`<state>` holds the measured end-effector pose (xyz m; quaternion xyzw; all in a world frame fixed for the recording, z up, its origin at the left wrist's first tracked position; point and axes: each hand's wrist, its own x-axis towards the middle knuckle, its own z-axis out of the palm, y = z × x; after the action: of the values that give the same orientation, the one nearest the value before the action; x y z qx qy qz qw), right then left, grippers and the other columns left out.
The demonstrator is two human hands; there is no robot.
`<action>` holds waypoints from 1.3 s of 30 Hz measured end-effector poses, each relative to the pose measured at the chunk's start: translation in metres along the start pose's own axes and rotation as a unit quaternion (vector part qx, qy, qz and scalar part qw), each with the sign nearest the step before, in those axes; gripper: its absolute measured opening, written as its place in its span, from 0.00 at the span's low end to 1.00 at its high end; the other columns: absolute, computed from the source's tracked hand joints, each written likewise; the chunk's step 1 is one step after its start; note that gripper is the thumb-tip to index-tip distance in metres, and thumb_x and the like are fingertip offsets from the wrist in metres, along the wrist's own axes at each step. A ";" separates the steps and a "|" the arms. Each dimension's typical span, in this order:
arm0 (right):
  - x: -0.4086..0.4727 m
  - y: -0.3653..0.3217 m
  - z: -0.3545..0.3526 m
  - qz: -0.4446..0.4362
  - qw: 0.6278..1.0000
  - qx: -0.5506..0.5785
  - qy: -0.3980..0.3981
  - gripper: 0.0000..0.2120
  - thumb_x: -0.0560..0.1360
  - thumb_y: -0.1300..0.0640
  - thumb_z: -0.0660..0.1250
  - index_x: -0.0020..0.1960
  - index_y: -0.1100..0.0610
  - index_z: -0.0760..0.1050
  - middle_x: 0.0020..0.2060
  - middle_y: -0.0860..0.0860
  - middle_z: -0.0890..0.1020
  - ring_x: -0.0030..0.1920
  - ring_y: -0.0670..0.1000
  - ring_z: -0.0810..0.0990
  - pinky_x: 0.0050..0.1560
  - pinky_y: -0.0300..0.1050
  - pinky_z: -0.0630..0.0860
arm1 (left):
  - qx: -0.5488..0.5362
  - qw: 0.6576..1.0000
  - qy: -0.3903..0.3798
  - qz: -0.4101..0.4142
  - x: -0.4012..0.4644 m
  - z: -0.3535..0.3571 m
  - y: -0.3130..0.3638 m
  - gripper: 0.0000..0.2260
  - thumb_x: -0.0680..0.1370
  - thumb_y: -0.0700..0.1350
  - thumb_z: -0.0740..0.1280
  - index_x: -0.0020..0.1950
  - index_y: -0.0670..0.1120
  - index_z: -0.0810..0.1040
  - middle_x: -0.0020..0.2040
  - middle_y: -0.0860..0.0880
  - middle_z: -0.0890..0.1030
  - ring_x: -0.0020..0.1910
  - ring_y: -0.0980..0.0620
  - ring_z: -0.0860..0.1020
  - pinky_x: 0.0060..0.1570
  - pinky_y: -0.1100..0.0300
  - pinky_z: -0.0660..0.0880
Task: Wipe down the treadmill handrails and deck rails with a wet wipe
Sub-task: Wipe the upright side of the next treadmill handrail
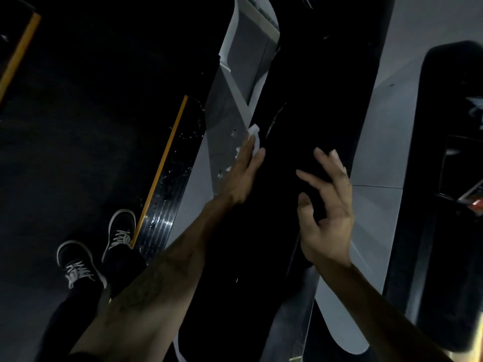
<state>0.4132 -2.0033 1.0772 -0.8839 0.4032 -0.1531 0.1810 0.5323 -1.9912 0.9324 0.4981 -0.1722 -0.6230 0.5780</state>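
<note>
A broad black handrail (308, 105) of the treadmill runs from top centre down to the bottom of the view. My left hand (241, 173) lies flat along its left edge with straight fingers and presses a white wet wipe (254, 137) against it; only the wipe's far end shows past the fingertips. My right hand (326, 202) hovers over the right side of the same rail, fingers spread and loosely bent, holding nothing. A black deck rail (167, 184) with a yellow edge stripe lies lower left, speckled with bright flecks.
Grey frame panels (235, 82) flank the handrail on the left and grey panels (381, 142) on the right. Another black padded rail (449, 178) stands at far right. My two black shoes with white laces (96, 246) stand on the dark floor beside the deck.
</note>
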 end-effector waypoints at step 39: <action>0.000 -0.003 0.001 0.013 1.000 -0.012 -0.001 0.18 0.76 0.66 0.64 0.64 0.62 0.79 0.75 0.56 0.71 0.80 0.57 0.61 0.78 0.68 0.57 | 0.046 0.989 -0.060 0.128 -0.049 0.019 0.011 0.27 0.87 0.57 0.53 0.85 0.53 0.52 0.84 0.59 0.48 0.82 0.61 0.45 0.82 0.47 0.45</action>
<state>0.4155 -2.0010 1.0782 -0.8809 0.4160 -0.1455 0.1727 0.5152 -1.9576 0.9700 0.4596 -0.2975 -0.5642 0.6181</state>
